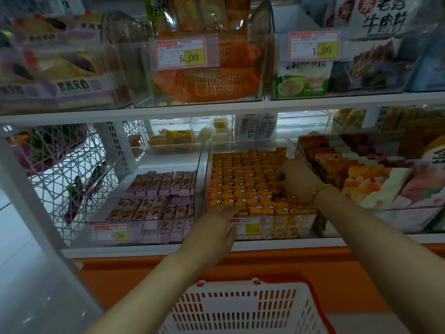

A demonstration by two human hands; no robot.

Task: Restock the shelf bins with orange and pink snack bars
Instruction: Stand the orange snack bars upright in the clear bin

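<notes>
Fingers [225, 211] of my left hand [212, 226] lie fairly straight over the front rim of the clear bin [298, 225]. Their tips rest on the front row of orange snack bars [240, 179], the thumb is spread down the front wall, and they hold nothing that I can see. My right hand [297, 179] reaches deeper into the same bin, its fingers [279, 178] curled down among the bars near the right side. They are blurred and their tips are buried, so I cannot tell whether they grip a bar or only press on the pack. My left thumb covers a corner of that bin's price tag [249, 228], which reads 18.80, and more orange bars show dimly through the wall beside it. The pink snack bars [159, 186] stand in the neighbouring bin [96, 213] just to the left, its lower right corner hidden behind my left wrist; its own tag [113, 235] reads 9.90. Below my arms a white basket [284, 307] with a red rim is cut off by the bottom edge. I count two hands, two bins, two tags, one basket and one gold bracelet [319, 191] on my right wrist. The orange bars are too many and too small to count, and the pink ones show two stepped rows on top, with others blurred beneath.
</notes>
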